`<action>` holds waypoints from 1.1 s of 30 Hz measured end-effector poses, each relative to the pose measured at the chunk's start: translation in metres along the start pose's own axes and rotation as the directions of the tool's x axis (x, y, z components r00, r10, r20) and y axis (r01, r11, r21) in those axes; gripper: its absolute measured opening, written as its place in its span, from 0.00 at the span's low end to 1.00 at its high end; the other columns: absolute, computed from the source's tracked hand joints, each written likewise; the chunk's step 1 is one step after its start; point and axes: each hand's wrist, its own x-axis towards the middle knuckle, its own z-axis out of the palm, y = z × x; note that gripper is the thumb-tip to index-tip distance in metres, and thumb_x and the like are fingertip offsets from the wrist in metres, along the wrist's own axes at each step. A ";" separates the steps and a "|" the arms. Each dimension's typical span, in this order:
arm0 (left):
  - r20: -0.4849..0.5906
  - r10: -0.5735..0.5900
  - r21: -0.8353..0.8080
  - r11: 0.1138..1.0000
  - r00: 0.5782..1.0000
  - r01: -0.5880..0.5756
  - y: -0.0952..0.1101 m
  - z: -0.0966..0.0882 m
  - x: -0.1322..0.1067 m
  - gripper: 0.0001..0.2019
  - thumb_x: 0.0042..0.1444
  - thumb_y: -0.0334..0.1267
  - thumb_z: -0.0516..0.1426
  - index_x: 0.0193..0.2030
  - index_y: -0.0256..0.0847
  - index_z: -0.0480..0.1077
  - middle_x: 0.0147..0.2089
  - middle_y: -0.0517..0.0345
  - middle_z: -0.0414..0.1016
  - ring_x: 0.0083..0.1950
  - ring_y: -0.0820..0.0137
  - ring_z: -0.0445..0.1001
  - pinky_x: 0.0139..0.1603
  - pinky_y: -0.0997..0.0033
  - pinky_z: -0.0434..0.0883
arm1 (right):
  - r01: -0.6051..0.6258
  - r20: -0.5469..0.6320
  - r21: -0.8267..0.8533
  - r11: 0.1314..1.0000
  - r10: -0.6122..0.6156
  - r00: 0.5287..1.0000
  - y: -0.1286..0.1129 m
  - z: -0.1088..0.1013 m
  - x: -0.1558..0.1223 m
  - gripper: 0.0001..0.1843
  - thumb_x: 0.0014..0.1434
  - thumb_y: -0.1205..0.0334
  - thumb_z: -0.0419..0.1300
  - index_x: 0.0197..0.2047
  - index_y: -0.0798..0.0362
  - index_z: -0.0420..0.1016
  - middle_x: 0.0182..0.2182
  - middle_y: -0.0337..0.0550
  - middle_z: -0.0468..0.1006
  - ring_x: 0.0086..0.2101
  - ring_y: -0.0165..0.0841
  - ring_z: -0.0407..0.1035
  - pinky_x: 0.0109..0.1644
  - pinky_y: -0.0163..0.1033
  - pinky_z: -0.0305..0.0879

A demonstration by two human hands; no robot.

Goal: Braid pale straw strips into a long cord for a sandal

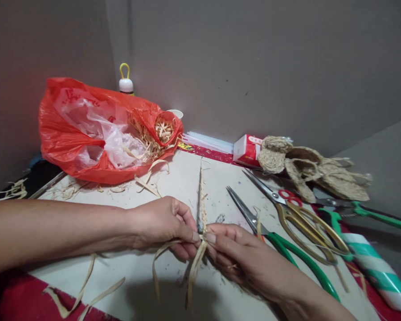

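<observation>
A narrow plaited straw braid (203, 200) stretches away from me over the middle of the white board. Its near end is pinched between the thumb and fingers of my left hand (167, 223) and of my right hand (234, 249), whose thumbtips almost meet. Loose flat straw strips (194, 273) hang toward me from that end, one curving out below my left hand. Along the braid's left side runs a thin dark line; I cannot tell if it is a rod or a shadow. Green-handled scissors (280, 240) lie beyond my right hand, blades pointing away.
A red plastic bag (96, 129) of straw slumps at the back left, a bottle (126, 84) behind it. On the right lie gold-handled scissors (307, 223), woven straw pieces (321, 171), a red-and-white box (247, 150) and a green-striped roll (379, 269). Straw strips (87, 290) lie front left.
</observation>
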 end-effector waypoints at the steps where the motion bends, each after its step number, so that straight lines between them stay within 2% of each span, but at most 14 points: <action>1: 0.007 0.005 -0.006 1.000 1.000 -0.005 0.000 -0.001 0.000 0.14 0.34 0.32 0.65 0.26 0.36 0.64 0.20 0.59 0.72 0.22 0.73 0.72 0.27 0.71 0.70 | 0.001 0.002 0.002 1.000 -0.001 1.000 0.000 0.000 0.000 0.20 0.59 0.48 0.57 0.24 0.54 0.63 0.12 0.28 0.53 0.14 0.21 0.42 0.16 0.28 0.38; 4: 0.045 0.005 -0.008 1.000 0.999 -0.005 0.000 -0.003 0.002 0.12 0.37 0.30 0.64 0.29 0.36 0.65 0.21 0.60 0.72 0.23 0.74 0.71 0.26 0.71 0.71 | -0.004 0.004 0.005 1.000 0.004 1.000 0.001 0.000 0.000 0.20 0.59 0.48 0.57 0.24 0.54 0.62 0.13 0.28 0.53 0.14 0.21 0.42 0.16 0.28 0.38; 8: 0.069 0.005 0.064 0.998 0.998 -0.009 -0.002 -0.006 0.003 0.09 0.39 0.33 0.63 0.29 0.35 0.68 0.19 0.61 0.69 0.21 0.75 0.68 0.24 0.72 0.70 | -0.018 0.003 -0.006 1.000 0.018 1.000 0.001 0.000 0.000 0.19 0.59 0.48 0.57 0.26 0.54 0.64 0.13 0.27 0.53 0.14 0.21 0.41 0.16 0.28 0.39; 11: 0.038 0.000 0.153 0.988 0.999 -0.005 -0.003 -0.007 0.003 0.08 0.41 0.35 0.61 0.29 0.36 0.69 0.17 0.65 0.65 0.17 0.78 0.61 0.18 0.78 0.61 | -0.027 -0.007 -0.028 0.999 0.027 1.000 0.001 0.000 0.000 0.19 0.59 0.48 0.56 0.26 0.54 0.64 0.13 0.27 0.53 0.14 0.21 0.41 0.16 0.28 0.39; 15: -0.004 0.101 0.242 0.965 0.995 -0.097 -0.002 -0.006 0.003 0.05 0.40 0.33 0.60 0.26 0.35 0.69 0.19 0.67 0.64 0.19 0.82 0.57 0.20 0.81 0.54 | -0.033 -0.018 -0.080 0.996 0.031 0.999 0.000 0.001 0.000 0.20 0.59 0.46 0.56 0.25 0.54 0.64 0.12 0.27 0.53 0.14 0.21 0.41 0.16 0.28 0.39; 22: 0.001 0.173 0.475 0.867 0.985 -0.152 0.000 -0.007 0.003 0.04 0.42 0.33 0.56 0.27 0.37 0.67 0.20 0.68 0.62 0.20 0.81 0.55 0.19 0.81 0.52 | -0.055 -0.063 -0.151 0.987 0.046 0.997 -0.002 0.004 -0.001 0.21 0.60 0.45 0.54 0.25 0.54 0.63 0.14 0.28 0.52 0.15 0.22 0.42 0.17 0.29 0.38; 27: 0.014 0.192 0.537 0.826 0.981 -0.170 0.000 -0.008 0.003 0.03 0.43 0.34 0.55 0.27 0.38 0.66 0.21 0.66 0.63 0.20 0.80 0.56 0.17 0.81 0.53 | -0.070 -0.095 -0.202 0.977 0.052 0.994 -0.005 0.008 -0.001 0.21 0.58 0.46 0.56 0.25 0.53 0.63 0.14 0.27 0.51 0.15 0.21 0.41 0.17 0.29 0.36; 33: -0.007 0.174 0.580 0.803 0.985 -0.138 0.004 -0.006 0.001 0.02 0.43 0.34 0.54 0.26 0.39 0.65 0.20 0.66 0.62 0.19 0.80 0.56 0.17 0.81 0.53 | -0.087 -0.160 -0.261 0.961 0.045 0.986 -0.004 0.012 0.000 0.20 0.59 0.48 0.55 0.24 0.54 0.65 0.14 0.28 0.51 0.16 0.22 0.41 0.18 0.30 0.36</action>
